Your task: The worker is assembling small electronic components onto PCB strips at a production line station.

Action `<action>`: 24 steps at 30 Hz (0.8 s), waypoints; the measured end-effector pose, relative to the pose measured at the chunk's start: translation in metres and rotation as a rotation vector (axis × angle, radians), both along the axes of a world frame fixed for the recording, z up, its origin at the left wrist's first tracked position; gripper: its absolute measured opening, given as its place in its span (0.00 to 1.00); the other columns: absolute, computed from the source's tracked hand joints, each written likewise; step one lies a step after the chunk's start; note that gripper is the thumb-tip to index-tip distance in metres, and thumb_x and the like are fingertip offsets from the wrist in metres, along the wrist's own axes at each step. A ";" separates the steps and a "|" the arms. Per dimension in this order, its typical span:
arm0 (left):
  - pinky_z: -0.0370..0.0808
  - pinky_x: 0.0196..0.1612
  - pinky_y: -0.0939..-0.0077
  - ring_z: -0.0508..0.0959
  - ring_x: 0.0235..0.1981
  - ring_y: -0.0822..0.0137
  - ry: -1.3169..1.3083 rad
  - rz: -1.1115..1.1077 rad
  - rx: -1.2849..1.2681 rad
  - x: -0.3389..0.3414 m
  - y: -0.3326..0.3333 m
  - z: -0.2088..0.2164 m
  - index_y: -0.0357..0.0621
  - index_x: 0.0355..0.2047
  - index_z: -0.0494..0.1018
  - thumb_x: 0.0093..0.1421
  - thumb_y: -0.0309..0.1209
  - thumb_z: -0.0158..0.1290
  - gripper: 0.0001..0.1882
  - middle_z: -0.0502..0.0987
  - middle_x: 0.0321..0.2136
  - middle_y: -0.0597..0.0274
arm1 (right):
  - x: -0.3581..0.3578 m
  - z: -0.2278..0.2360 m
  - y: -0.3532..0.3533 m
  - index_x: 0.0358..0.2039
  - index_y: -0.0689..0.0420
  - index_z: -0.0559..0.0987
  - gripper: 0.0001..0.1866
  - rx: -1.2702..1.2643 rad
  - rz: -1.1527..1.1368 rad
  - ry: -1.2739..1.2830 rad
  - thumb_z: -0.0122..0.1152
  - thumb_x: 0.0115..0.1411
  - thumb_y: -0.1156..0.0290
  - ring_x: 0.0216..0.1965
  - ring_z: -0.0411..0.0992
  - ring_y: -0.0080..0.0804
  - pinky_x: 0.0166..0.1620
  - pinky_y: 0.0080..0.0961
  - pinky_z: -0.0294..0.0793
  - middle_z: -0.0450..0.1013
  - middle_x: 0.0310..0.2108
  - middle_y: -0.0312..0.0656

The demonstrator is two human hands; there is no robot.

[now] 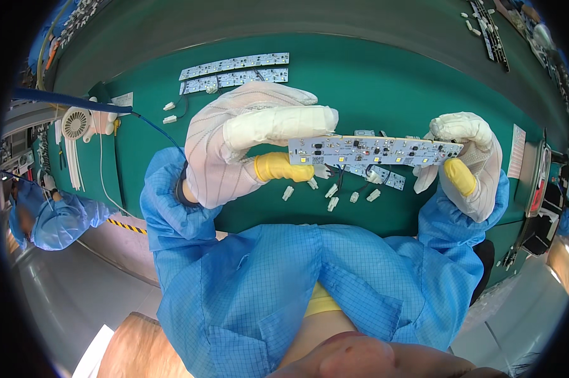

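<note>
I hold a long white LED circuit board (pixel 373 151) up in front of me, its LEDs and small black parts facing me. My left hand (pixel 234 138), in a white glove with a yellow thumb cover, pinches its left end. The right end is gripped between the thumb and fingers of my right hand (pixel 470 160), gloved the same way. Below, partly hidden by the held board, another LED board (pixel 390 178) lies on the green mat (pixel 360 82). Around it are dark wires and several white plug connectors (pixel 332 203).
Two LED boards (pixel 234 64) with wired connectors lie at the back left. A small white fan (pixel 76 123) and a blue cable (pixel 70 97) are at the left. Dark strips (pixel 491 38) rest at the far right. Another person in blue (pixel 64 217) is at the left.
</note>
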State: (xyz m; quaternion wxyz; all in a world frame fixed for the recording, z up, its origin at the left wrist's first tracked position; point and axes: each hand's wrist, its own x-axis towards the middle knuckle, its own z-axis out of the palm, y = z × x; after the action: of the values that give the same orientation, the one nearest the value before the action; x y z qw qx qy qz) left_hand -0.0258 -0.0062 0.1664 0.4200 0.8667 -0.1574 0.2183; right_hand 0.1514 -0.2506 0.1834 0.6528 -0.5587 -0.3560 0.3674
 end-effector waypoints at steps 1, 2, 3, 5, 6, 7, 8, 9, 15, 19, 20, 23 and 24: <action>0.73 0.47 0.57 0.80 0.35 0.55 -0.009 0.004 -0.008 -0.001 0.000 -0.001 0.39 0.45 0.73 0.54 0.44 0.58 0.25 0.80 0.34 0.50 | 0.001 -0.001 0.000 0.45 0.65 0.69 0.24 0.000 0.012 -0.004 0.66 0.55 0.62 0.26 0.78 0.31 0.30 0.19 0.79 0.71 0.36 0.47; 0.73 0.48 0.56 0.80 0.35 0.55 -0.018 0.007 -0.015 -0.001 0.000 -0.001 0.39 0.45 0.73 0.54 0.44 0.59 0.24 0.80 0.34 0.50 | 0.002 -0.002 -0.001 0.45 0.65 0.69 0.24 0.000 0.023 -0.007 0.66 0.55 0.63 0.26 0.78 0.31 0.30 0.18 0.78 0.71 0.36 0.47; 0.73 0.48 0.56 0.80 0.35 0.55 -0.017 0.008 -0.014 -0.001 0.000 -0.001 0.39 0.45 0.73 0.54 0.44 0.59 0.24 0.80 0.34 0.50 | 0.003 -0.003 -0.001 0.45 0.65 0.69 0.24 0.001 0.024 -0.007 0.66 0.55 0.63 0.26 0.78 0.31 0.30 0.18 0.78 0.71 0.36 0.47; 0.73 0.48 0.56 0.80 0.35 0.54 -0.024 -0.005 -0.013 -0.001 0.000 -0.001 0.39 0.46 0.73 0.55 0.43 0.58 0.24 0.80 0.34 0.50 | 0.004 -0.007 -0.002 0.44 0.65 0.69 0.24 0.002 0.003 -0.078 0.66 0.54 0.63 0.26 0.78 0.31 0.31 0.18 0.79 0.71 0.36 0.48; 0.73 0.48 0.56 0.80 0.35 0.54 -0.025 -0.007 -0.014 0.000 0.000 -0.001 0.39 0.46 0.73 0.55 0.43 0.58 0.24 0.80 0.34 0.50 | 0.004 -0.007 -0.003 0.44 0.65 0.69 0.24 0.002 0.001 -0.079 0.66 0.54 0.63 0.26 0.78 0.31 0.31 0.18 0.79 0.71 0.36 0.48; 0.73 0.48 0.56 0.80 0.35 0.55 -0.021 -0.009 -0.018 -0.001 0.000 0.000 0.39 0.45 0.73 0.55 0.43 0.58 0.24 0.80 0.34 0.50 | 0.003 -0.006 -0.003 0.44 0.65 0.69 0.24 0.000 0.007 -0.060 0.67 0.54 0.64 0.27 0.78 0.31 0.31 0.18 0.79 0.71 0.36 0.47; 0.73 0.48 0.55 0.80 0.35 0.55 -0.017 -0.011 -0.021 -0.001 0.000 0.001 0.39 0.45 0.73 0.55 0.43 0.58 0.23 0.79 0.34 0.50 | 0.003 -0.005 -0.003 0.44 0.64 0.69 0.24 -0.002 0.012 -0.041 0.67 0.54 0.64 0.27 0.78 0.31 0.31 0.19 0.79 0.71 0.36 0.47; 0.73 0.48 0.55 0.80 0.35 0.55 -0.017 -0.011 -0.020 -0.001 0.000 0.001 0.39 0.45 0.73 0.55 0.43 0.58 0.23 0.79 0.34 0.50 | 0.003 -0.004 -0.003 0.44 0.64 0.69 0.24 0.000 0.012 -0.041 0.67 0.54 0.64 0.27 0.78 0.31 0.31 0.19 0.79 0.71 0.36 0.47; 0.73 0.48 0.55 0.80 0.35 0.55 -0.003 0.004 -0.017 -0.001 -0.001 0.001 0.38 0.44 0.74 0.55 0.44 0.57 0.23 0.79 0.34 0.50 | 0.007 -0.006 -0.004 0.44 0.65 0.69 0.24 -0.009 0.015 0.005 0.67 0.54 0.65 0.27 0.79 0.33 0.32 0.20 0.79 0.71 0.36 0.48; 0.73 0.48 0.56 0.80 0.35 0.54 -0.013 0.012 -0.003 -0.002 -0.001 0.000 0.38 0.44 0.73 0.55 0.45 0.58 0.24 0.79 0.34 0.50 | 0.014 -0.011 -0.008 0.47 0.67 0.70 0.19 0.066 0.163 -0.054 0.60 0.57 0.74 0.30 0.78 0.36 0.36 0.23 0.77 0.69 0.46 0.52; 0.73 0.48 0.56 0.79 0.35 0.54 -0.015 0.018 0.004 -0.002 -0.001 -0.001 0.38 0.44 0.73 0.54 0.45 0.58 0.24 0.79 0.34 0.49 | 0.013 -0.011 -0.008 0.47 0.67 0.70 0.19 0.059 0.155 -0.035 0.60 0.57 0.74 0.30 0.78 0.36 0.35 0.22 0.77 0.69 0.46 0.52; 0.73 0.48 0.57 0.79 0.36 0.55 -0.003 -0.007 -0.013 0.000 0.001 0.000 0.38 0.45 0.73 0.54 0.45 0.58 0.26 0.79 0.33 0.49 | 0.013 -0.011 -0.006 0.49 0.67 0.69 0.20 0.068 0.160 -0.020 0.60 0.57 0.73 0.30 0.78 0.35 0.35 0.21 0.77 0.69 0.46 0.52; 0.73 0.48 0.57 0.79 0.36 0.55 -0.004 -0.008 -0.013 -0.001 -0.001 0.001 0.38 0.45 0.73 0.54 0.45 0.58 0.26 0.79 0.33 0.49 | 0.012 -0.011 -0.005 0.49 0.67 0.69 0.20 0.068 0.159 -0.021 0.60 0.57 0.73 0.30 0.78 0.35 0.35 0.21 0.77 0.69 0.46 0.52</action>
State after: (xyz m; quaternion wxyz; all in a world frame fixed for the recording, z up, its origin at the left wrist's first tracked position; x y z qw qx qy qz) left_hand -0.0264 -0.0068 0.1673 0.4260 0.8630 -0.1603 0.2191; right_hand 0.1638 -0.2553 0.1728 0.6364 -0.5102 -0.4181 0.3999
